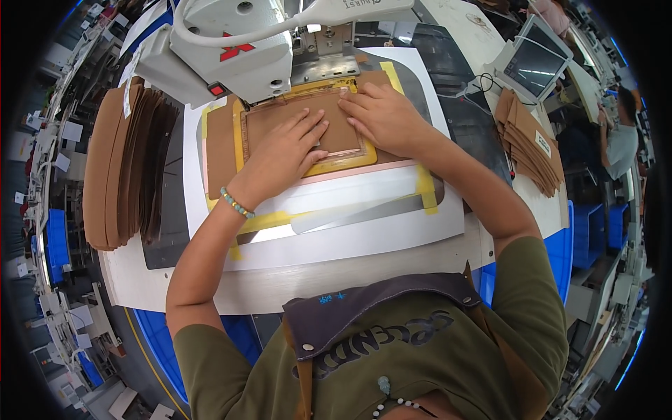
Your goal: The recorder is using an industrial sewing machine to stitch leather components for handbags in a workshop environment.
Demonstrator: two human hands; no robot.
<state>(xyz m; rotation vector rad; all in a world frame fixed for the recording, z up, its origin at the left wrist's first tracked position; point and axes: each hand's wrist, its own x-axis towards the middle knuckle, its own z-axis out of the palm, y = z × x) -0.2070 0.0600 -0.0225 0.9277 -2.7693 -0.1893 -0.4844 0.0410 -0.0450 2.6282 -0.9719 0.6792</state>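
Brown panel (339,141), exposed inside the yellow frame (343,164): your left hand (285,150) spreads flat there, your right hand (393,119) unclenched at the frame's right; likely light, pliable, best held by margins outside.

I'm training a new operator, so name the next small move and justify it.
Probably lift the left hand and right hand off the brown panel: it looks flat within the yellow frame, and both hands lie near the machine head.
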